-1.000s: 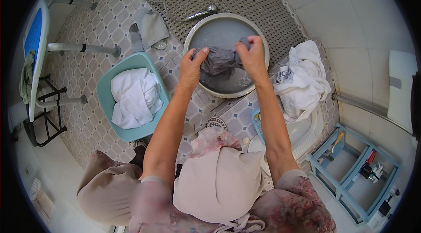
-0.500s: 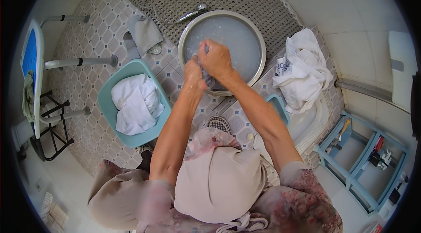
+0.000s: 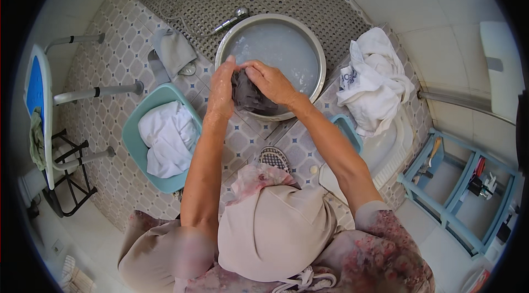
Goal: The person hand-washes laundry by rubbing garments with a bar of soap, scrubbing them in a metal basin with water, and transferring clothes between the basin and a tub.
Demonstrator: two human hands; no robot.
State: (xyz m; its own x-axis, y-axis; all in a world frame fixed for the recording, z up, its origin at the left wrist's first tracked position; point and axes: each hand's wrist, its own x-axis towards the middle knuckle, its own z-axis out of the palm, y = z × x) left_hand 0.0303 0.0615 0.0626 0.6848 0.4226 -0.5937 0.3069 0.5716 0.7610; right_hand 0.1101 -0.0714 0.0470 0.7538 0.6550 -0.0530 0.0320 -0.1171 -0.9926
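Observation:
A wet, dark grey-brown cloth (image 3: 249,93) hangs between my hands over the near left rim of a round metal basin (image 3: 320,56). Cloudy greyish water (image 3: 281,47) with some froth fills the basin. My left hand (image 3: 221,88) grips the cloth's left side, fingers pointing up. On the upper right part of it, my right hand (image 3: 271,81) is closed, knuckles bent. The cloth's folds hide most of my fingertips. What kind of garment it is, I cannot tell.
Left of my arm stands a teal tub (image 3: 131,133) holding white cloth (image 3: 168,138). White laundry (image 3: 377,81) is heaped at the right beside a small teal basin (image 3: 348,130). A shower head (image 3: 240,13) lies behind the metal basin; a blue shelf (image 3: 449,205) is far right.
Earlier my hands were bunched together over the water, squeezing the cloth. Now they are apart, nearer me, and the cloth is spread between them. The view has shifted slightly.

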